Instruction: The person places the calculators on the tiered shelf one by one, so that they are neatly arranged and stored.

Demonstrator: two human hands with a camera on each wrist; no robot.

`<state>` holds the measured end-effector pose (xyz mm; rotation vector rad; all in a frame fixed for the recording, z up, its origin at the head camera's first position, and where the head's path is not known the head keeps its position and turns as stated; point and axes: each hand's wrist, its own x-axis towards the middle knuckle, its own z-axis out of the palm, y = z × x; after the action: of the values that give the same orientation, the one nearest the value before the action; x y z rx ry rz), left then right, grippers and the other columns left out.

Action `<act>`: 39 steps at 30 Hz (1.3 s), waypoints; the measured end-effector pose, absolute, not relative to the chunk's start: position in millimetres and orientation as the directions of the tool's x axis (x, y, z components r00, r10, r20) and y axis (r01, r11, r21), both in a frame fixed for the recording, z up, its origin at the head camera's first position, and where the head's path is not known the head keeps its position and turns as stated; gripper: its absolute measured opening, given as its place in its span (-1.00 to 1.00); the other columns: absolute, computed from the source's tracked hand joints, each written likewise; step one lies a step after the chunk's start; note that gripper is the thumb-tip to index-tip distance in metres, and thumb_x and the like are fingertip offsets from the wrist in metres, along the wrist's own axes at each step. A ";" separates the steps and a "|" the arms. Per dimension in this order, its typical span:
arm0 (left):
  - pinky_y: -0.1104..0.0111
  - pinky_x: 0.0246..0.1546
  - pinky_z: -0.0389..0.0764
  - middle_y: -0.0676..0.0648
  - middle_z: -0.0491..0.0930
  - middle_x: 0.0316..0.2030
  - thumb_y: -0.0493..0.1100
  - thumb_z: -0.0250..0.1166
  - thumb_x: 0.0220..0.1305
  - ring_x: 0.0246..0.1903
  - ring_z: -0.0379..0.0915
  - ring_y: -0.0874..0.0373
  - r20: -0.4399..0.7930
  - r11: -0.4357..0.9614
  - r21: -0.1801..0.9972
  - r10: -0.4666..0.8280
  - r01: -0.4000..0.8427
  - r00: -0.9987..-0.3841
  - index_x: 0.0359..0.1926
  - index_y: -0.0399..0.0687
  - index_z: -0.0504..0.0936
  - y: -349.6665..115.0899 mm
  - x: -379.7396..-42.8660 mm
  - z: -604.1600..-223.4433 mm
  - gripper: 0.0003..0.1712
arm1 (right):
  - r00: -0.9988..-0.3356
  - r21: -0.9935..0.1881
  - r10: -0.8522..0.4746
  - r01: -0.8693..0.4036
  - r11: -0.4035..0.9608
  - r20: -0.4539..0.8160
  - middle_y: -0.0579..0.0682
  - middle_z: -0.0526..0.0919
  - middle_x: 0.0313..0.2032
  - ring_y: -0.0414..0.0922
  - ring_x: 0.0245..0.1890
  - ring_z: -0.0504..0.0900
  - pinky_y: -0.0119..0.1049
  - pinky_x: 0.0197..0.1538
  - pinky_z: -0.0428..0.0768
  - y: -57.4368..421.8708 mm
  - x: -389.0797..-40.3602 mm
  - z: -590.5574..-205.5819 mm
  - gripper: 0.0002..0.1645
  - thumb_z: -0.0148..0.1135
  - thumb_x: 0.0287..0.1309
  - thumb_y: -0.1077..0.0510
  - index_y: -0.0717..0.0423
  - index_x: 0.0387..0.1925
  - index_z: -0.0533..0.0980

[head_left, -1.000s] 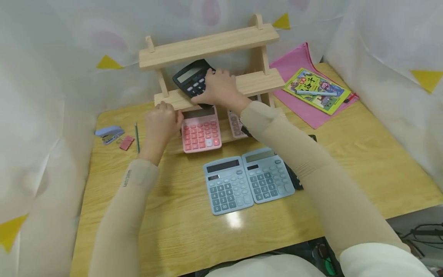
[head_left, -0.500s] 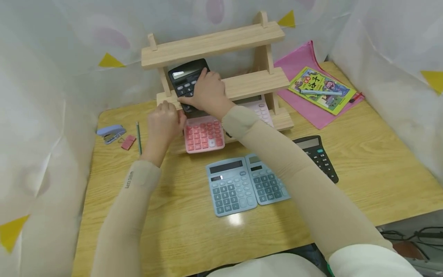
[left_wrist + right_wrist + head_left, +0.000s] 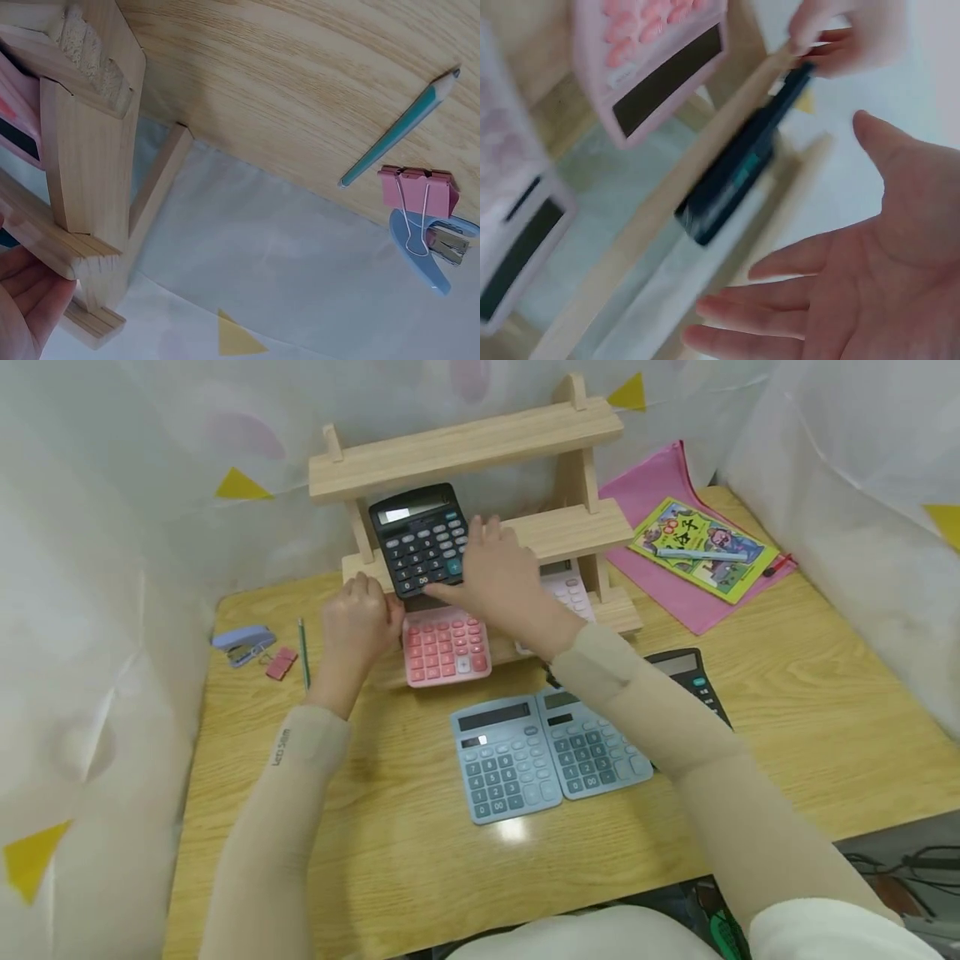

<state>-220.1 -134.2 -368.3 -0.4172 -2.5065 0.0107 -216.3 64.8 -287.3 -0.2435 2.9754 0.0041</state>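
Note:
A black calculator (image 3: 424, 540) leans back on the left part of the wooden shelf's (image 3: 555, 539) middle board, its keys and screen facing out. My right hand (image 3: 501, 568) is just to its right, fingers spread and holding nothing; the right wrist view shows a gap between the palm (image 3: 907, 262) and the calculator (image 3: 739, 169). With curled fingers my left hand (image 3: 362, 620) grips the left end of the middle board, as the left wrist view (image 3: 30, 300) also shows. Below it, a pink calculator (image 3: 446, 650) leans on the lower board, beside a pale pink one (image 3: 567, 587).
Two light blue calculators (image 3: 506, 764) and another black one (image 3: 686, 672) lie on the table in front. At left are a stapler (image 3: 243, 643), a pink binder clip (image 3: 281, 663) and a pencil (image 3: 303, 653). A pink pouch (image 3: 652, 577) and a yellow booklet (image 3: 708, 547) lie at right.
The black calculator has turned from a slant to a straighter lean on the middle board. My right hand has let go and drawn off to the right. My left hand stays on the shelf.

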 end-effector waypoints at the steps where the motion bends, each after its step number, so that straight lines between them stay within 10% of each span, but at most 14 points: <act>1: 0.35 -0.79 0.29 -0.25 0.62 -0.48 -0.05 0.01 0.19 -0.67 0.40 0.02 0.557 0.951 -0.100 0.298 0.294 -0.775 -0.60 -0.30 0.46 -133.5 -220.2 -367.8 -0.59 | -0.975 -0.036 -0.170 -0.166 0.985 -0.142 0.33 -0.15 0.42 0.21 0.38 0.09 0.03 0.19 0.45 80.4 -205.5 -288.9 0.43 -0.33 -0.13 -0.70 0.31 0.40 -0.31; 5: 0.32 -0.77 0.35 -0.29 0.64 -0.44 -0.07 0.01 0.19 -0.63 0.48 -0.02 0.571 0.950 -0.104 0.298 0.293 -0.765 -0.58 -0.34 0.49 -130.4 -221.3 -368.4 -0.59 | -0.975 -0.160 -0.124 -0.094 0.983 -0.186 0.39 -0.16 0.40 0.32 0.38 -0.03 0.18 0.34 0.14 162.5 -157.8 -306.4 0.35 -0.11 -0.03 -0.58 0.34 0.39 -0.26; 13: 0.16 -0.44 0.66 -0.43 0.61 -0.15 -0.05 -0.02 0.23 -0.22 0.62 -0.21 0.521 0.955 -0.111 0.291 0.274 -0.802 -0.29 -0.50 0.56 -136.9 -220.1 -366.0 -0.50 | -0.948 -0.123 0.037 0.080 0.989 -0.316 0.73 0.01 0.18 0.55 0.14 0.09 0.33 0.20 0.19 289.0 -78.4 -382.3 0.61 0.05 -0.25 -0.64 0.73 0.23 -0.19; 39: 0.19 -0.56 0.62 -0.40 0.63 -0.20 -0.06 -0.02 0.22 -0.28 0.64 -0.20 0.536 0.948 -0.127 0.314 0.293 -0.784 -0.36 -0.46 0.56 -136.2 -224.2 -372.2 -0.53 | -0.971 -0.167 0.118 0.154 0.974 -0.208 0.68 0.10 0.14 0.58 0.02 0.19 0.45 -0.08 0.28 304.1 -55.1 -405.8 0.63 0.32 -0.41 -0.51 0.54 0.32 -0.22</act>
<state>-224.2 -136.2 -372.2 -0.4292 -2.5228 0.0493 -55.1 304.1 -405.8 0.2041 2.9243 -0.2710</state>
